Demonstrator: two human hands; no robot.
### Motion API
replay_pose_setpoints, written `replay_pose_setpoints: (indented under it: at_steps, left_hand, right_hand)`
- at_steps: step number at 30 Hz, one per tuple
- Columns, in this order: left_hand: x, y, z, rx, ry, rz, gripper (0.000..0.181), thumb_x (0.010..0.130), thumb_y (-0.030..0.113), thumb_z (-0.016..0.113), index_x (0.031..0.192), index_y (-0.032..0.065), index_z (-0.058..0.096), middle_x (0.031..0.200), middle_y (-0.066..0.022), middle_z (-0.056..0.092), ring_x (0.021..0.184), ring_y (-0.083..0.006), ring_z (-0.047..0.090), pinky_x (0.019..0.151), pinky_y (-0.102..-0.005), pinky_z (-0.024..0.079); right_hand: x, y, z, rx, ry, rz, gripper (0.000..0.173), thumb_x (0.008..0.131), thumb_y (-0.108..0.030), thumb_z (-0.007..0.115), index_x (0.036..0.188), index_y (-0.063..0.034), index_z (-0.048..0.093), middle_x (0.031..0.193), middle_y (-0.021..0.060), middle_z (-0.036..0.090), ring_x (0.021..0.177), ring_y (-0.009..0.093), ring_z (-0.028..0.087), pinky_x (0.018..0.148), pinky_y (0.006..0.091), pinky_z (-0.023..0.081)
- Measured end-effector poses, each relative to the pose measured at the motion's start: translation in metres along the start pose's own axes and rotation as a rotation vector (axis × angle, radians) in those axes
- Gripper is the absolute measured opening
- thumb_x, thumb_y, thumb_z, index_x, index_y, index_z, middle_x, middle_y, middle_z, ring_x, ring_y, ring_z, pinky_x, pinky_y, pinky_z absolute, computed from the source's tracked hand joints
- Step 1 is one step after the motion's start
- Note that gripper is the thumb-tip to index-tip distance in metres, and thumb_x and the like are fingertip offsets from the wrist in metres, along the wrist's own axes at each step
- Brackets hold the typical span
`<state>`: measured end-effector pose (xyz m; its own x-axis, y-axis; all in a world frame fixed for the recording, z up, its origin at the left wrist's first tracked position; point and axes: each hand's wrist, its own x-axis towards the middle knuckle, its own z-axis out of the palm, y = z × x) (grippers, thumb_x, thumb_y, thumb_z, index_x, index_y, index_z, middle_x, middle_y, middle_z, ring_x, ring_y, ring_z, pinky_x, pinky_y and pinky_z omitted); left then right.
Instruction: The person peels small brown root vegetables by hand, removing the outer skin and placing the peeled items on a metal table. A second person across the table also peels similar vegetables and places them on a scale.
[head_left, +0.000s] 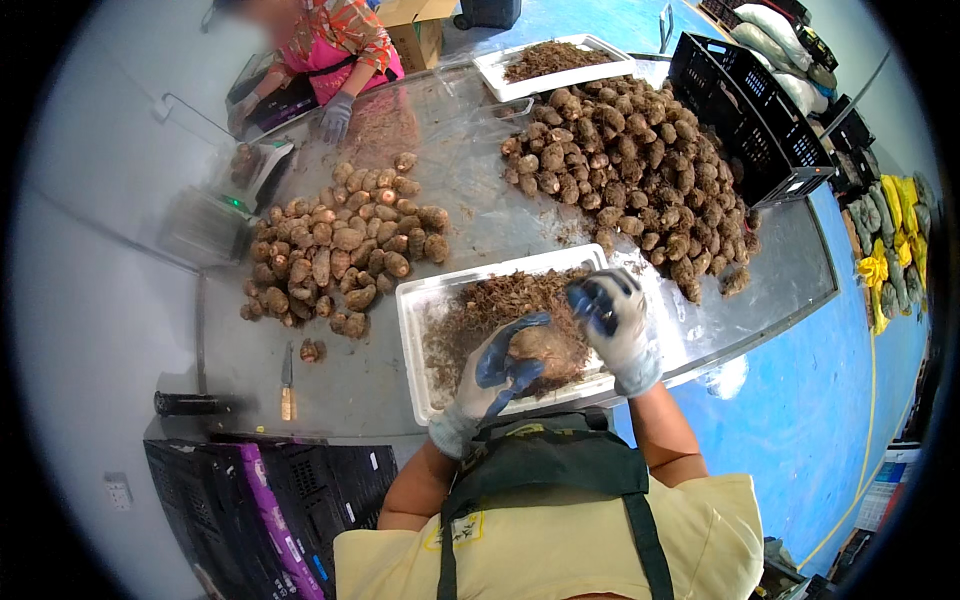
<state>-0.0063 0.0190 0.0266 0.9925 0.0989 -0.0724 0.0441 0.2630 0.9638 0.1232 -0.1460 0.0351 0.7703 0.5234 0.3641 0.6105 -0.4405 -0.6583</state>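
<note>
My left hand (480, 375), in a white work glove with a blue-coated palm, holds a brown taro corm (544, 349) above a white foam tray (411, 360). My right hand (619, 319), gloved the same way, is curled just right of the corm and apart from it. It is blurred, and whether anything is inside its fingers cannot be seen. Loose brown fibres and skin scraps (502, 296) cover much of the tray's bottom. To the left lies a heap of cleaner taro corms (337, 244). A larger heap of hairy, dirt-brown corms (622, 150) spreads beyond the tray's right end.
A knife (286, 382) with a wooden handle lies on the metal table (465, 202), left of the tray. Near the left edge stands a scale (262, 176). Across the table is a gloved person (341, 52). Black plastic crates (750, 112) border the right-hand heap.
</note>
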Motion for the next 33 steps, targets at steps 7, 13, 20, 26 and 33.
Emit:
replay_pose_setpoints:
  at_steps: [7, 13, 20, 26, 33]
  left_hand:
    - [-0.002, -0.002, -0.005, -0.074, 0.108, 0.150, 0.059, 0.086, 0.019, 0.065, 0.136, 0.0002, 0.039, 0.135, -0.0114, 0.045, 0.121, -0.0203, 0.046, 0.103, -0.0339, 0.036]
    - [-0.004, -0.010, 0.005, -0.266, 0.188, 0.113, 0.054, 0.092, 0.025, 0.055, 0.138, 0.0020, 0.035, 0.132, -0.0127, 0.047, 0.123, -0.0222, 0.045, 0.103, -0.0355, 0.036]
    - [0.002, -0.020, -0.004, -0.185, -0.023, 0.284, 0.067, 0.090, 0.040, 0.057, 0.139, 0.0017, 0.032, 0.135, -0.0155, 0.044, 0.125, -0.0256, 0.044, 0.104, -0.0393, 0.037]
    - [0.000, -0.021, 0.002, -0.037, 0.112, 0.336, 0.070, 0.090, 0.047, 0.053, 0.139, 0.0010, 0.032, 0.135, -0.0157, 0.044, 0.124, -0.0246, 0.045, 0.103, -0.0366, 0.038]
    - [0.012, -0.016, 0.011, -0.500, 0.087, 0.092, 0.059, 0.097, 0.039, 0.045, 0.139, 0.0003, 0.033, 0.129, -0.0127, 0.048, 0.116, -0.0199, 0.049, 0.097, -0.0341, 0.042]
  right_hand:
    - [-0.007, 0.008, 0.000, 0.595, -0.233, -0.028, 0.048, 0.073, -0.032, 0.074, 0.107, -0.0004, 0.061, 0.097, 0.0171, 0.064, 0.094, 0.031, 0.064, 0.082, 0.0356, 0.050]
    - [-0.021, -0.017, 0.005, 0.209, -0.015, -0.062, 0.026, 0.066, 0.001, 0.068, 0.092, 0.0005, 0.063, 0.093, 0.0156, 0.064, 0.088, 0.033, 0.062, 0.079, 0.0391, 0.049]
    - [-0.025, 0.017, 0.018, 0.087, 0.264, 0.099, 0.024, 0.069, 0.007, 0.052, 0.091, 0.0007, 0.058, 0.084, 0.0155, 0.064, 0.083, 0.029, 0.063, 0.078, 0.0370, 0.049]
    - [-0.024, -0.017, -0.010, 0.145, -0.273, -0.006, 0.072, 0.060, -0.010, 0.072, 0.128, -0.0104, 0.048, 0.128, 0.0191, 0.047, 0.122, 0.040, 0.040, 0.105, 0.0504, 0.029]
    - [-0.032, -0.011, 0.018, 0.035, -0.136, -0.150, 0.052, 0.064, -0.008, 0.068, 0.113, -0.0092, 0.054, 0.114, 0.0162, 0.052, 0.113, 0.037, 0.047, 0.098, 0.0470, 0.035]
